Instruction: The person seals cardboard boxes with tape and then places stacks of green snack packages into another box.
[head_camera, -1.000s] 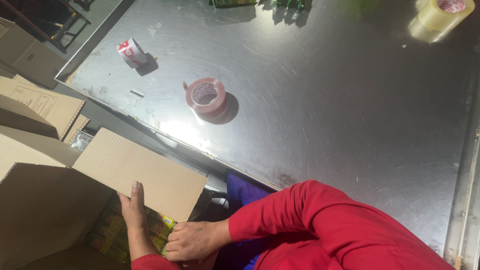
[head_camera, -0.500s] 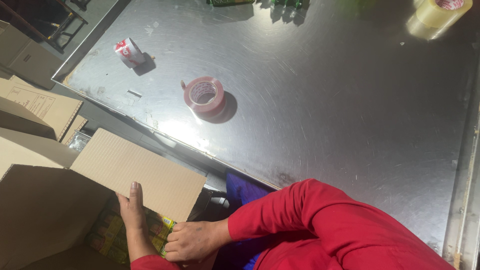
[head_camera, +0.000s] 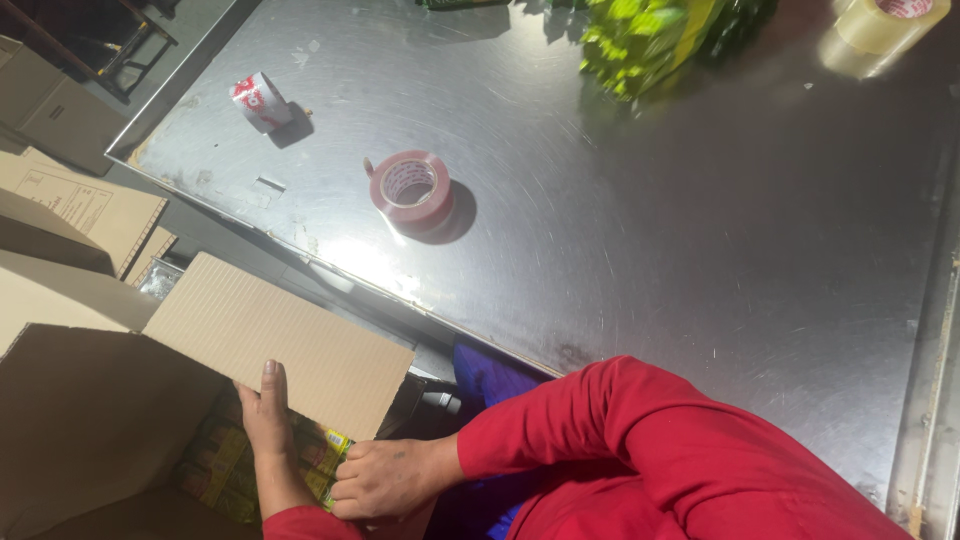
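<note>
My left hand (head_camera: 266, 415) lies flat, fingers straight and together, at the edge of the open cardboard box's flap (head_camera: 280, 345), over the packets inside. Beside it, my right hand (head_camera: 385, 478) is curled down on the yellow-green packets (head_camera: 225, 460) that fill the cardboard box (head_camera: 90, 420). Both arms wear red sleeves (head_camera: 660, 450). The box stands below the steel table's near edge, at the lower left. What my fingertips grip under the packets is hidden.
A steel table (head_camera: 650, 240) carries a red tape roll (head_camera: 410, 188), a small red-and-white tape roll (head_camera: 258, 100), a clear tape roll (head_camera: 885, 22) at the far right and a green leafy bundle (head_camera: 650, 40). More cardboard boxes (head_camera: 70, 205) stand at the left.
Both hands stay almost still at the box. The green leafy bundle now shows further onto the table's far edge.
</note>
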